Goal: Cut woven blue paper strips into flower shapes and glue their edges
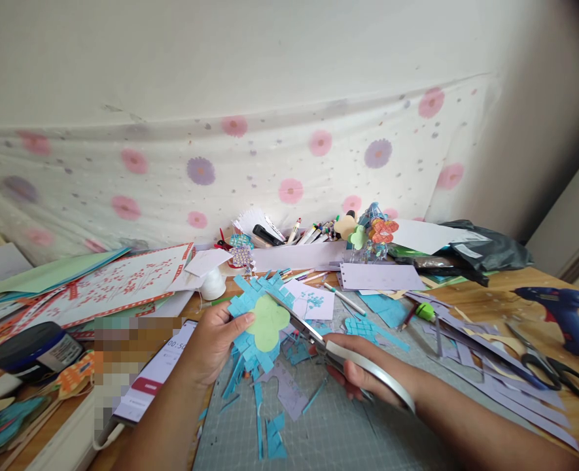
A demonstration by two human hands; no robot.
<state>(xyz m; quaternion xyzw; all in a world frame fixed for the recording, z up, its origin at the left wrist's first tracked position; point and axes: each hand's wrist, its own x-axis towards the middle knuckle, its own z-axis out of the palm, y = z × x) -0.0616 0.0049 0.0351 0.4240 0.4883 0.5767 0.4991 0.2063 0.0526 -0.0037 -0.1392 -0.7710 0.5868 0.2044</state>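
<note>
My left hand point(214, 340) pinches a piece of woven blue paper point(245, 301) at its left side. On that piece lies a green flower-shaped paper point(268, 322), with my thumb at its edge. My right hand point(362, 369) is wrapped round the silver scissors point(313, 335), whose blades point up and left and reach the right edge of the woven paper. Blue scraps point(275, 435) and a cut lavender piece point(289, 392) lie on the grey cutting mat point(338, 432) below the hands.
A phone point(154, 373) and dark jar point(36, 353) sit at the left. Lavender strips point(509, 386), black-handled scissors point(559, 373) and a blue glue gun point(564, 314) lie at the right. Behind the mat are a thread spool point(213, 284) and a marker box point(299, 256).
</note>
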